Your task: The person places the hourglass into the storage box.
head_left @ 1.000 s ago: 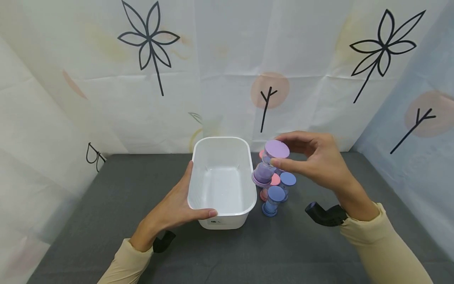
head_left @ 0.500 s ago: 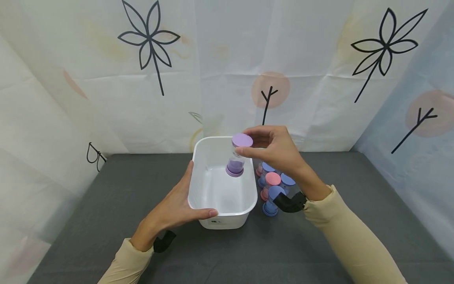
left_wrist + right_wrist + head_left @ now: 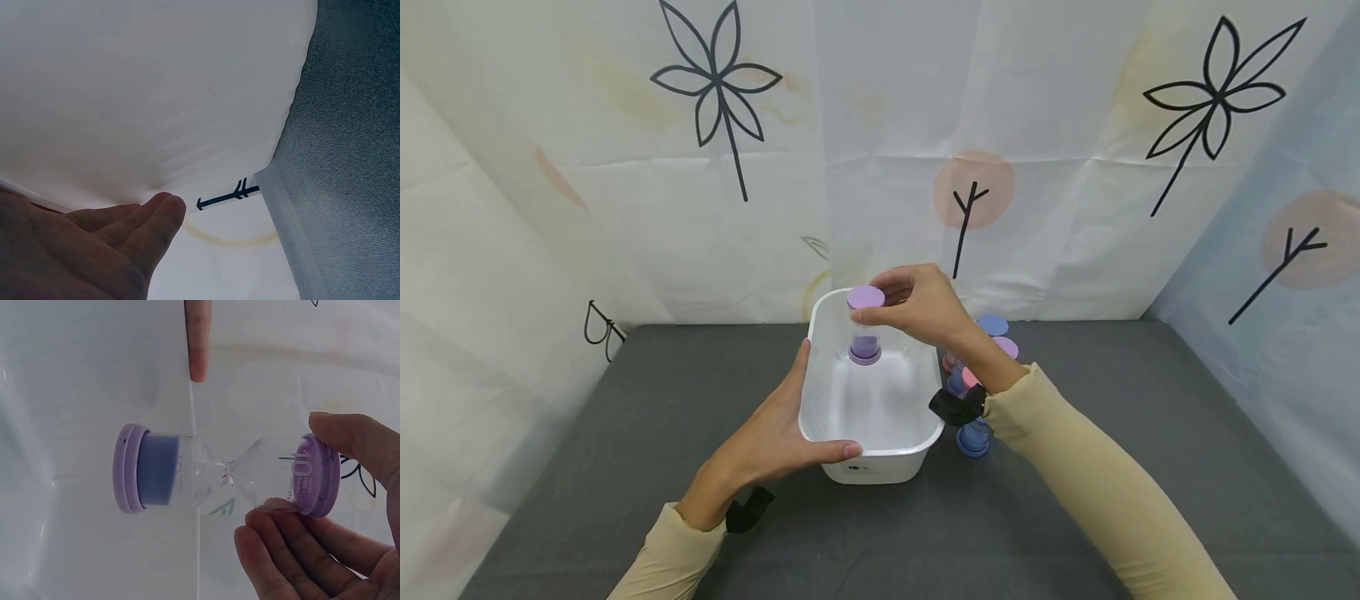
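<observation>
My right hand [image 3: 921, 304] pinches a sand timer [image 3: 865, 348] by its purple top cap, thumb on one side and fingers on the other. The timer hangs upright over the back of a white plastic bin [image 3: 883, 412]. In the right wrist view, the clear timer [image 3: 159, 470] has purple end caps, a printed "10", and its sand in the bottom bulb. My left hand [image 3: 767, 437] grips the bin's near left corner, with its thumb over the front rim. Its fingers [image 3: 159, 228] lie along the outer wall in the left wrist view.
Right of the bin stands a cluster of more sand timers, partly hidden by my right forearm: a blue one [image 3: 973, 439], a pink cap [image 3: 970, 377], a purple cap [image 3: 1006, 347]. Dark grey cloth [image 3: 880, 542] covers the table. A patterned fabric wall [image 3: 880, 225] stands behind.
My right hand has carried the purple sand timer left from the cluster, across the bin's right rim, to over the inside of the bin. The left hand and bin stay put.
</observation>
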{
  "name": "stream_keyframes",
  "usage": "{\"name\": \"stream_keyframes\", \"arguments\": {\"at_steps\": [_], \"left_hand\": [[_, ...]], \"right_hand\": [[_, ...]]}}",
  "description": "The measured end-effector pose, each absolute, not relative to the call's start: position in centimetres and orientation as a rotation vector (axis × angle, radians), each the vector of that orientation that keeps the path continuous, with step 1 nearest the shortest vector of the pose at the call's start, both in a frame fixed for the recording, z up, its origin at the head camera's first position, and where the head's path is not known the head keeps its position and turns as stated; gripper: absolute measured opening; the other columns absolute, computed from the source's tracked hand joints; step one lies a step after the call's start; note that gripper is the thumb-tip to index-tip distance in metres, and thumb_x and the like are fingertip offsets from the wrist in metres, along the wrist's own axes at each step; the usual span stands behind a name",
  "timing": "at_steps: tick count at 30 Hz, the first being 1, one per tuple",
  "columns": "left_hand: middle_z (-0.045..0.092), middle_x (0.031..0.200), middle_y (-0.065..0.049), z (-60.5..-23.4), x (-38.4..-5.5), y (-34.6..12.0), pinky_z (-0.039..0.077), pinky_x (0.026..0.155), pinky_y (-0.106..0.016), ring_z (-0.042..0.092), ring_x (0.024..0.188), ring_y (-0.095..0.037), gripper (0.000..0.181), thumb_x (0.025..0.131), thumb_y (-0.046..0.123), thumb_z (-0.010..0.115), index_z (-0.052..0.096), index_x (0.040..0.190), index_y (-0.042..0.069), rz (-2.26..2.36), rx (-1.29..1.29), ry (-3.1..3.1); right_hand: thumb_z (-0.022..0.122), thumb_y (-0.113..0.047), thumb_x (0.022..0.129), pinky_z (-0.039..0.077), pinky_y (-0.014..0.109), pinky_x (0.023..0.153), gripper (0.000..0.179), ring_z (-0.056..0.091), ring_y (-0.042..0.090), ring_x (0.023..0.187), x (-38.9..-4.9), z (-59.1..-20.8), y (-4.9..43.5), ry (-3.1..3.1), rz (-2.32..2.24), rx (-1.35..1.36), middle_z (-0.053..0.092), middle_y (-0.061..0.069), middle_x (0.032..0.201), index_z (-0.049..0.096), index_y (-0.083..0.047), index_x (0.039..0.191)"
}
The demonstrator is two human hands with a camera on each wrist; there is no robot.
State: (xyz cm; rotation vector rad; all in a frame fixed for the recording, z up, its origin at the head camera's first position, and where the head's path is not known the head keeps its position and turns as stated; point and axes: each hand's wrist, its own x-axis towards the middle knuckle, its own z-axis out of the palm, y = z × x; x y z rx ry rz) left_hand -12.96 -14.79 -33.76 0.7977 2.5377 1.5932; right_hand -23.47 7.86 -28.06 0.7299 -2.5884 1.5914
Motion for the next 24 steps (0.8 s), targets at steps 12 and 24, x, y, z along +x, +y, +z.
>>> {"name": "stream_keyframes", "arguments": {"at_steps": [12,24], "left_hand": [[0.047,0.141,0.003,-35.3,-13.8,-15.2,0.055,0.086,-0.044,0.062,0.108,-0.023,0.13,0.072,0.032,0.094,0.0,0.161,0.035,1.612,0.773,2.514],[0.043,0.149,-0.002,-36.9,-14.5,-15.6,0.054,0.09,-0.047,0.059,0.115,-0.022,0.132,0.071,0.043,0.093,-0.003,0.162,0.037,1.567,0.768,2.561]], "right_hand": [[0.092,-0.029,0.074,0.055,0.033,0.079,0.046,0.07,0.015,0.089,-25.2,-29.0,5.7,-2.776,1.495,0.61,0.075,0.002,0.093,0.075,-0.004,0.109],[0.093,-0.029,0.073,0.053,0.03,0.076,0.049,0.068,0.016,0.088,-26.5,-30.3,4.3,-2.914,1.428,0.488,0.074,0.001,0.092,0.075,-0.005,0.111]]}}
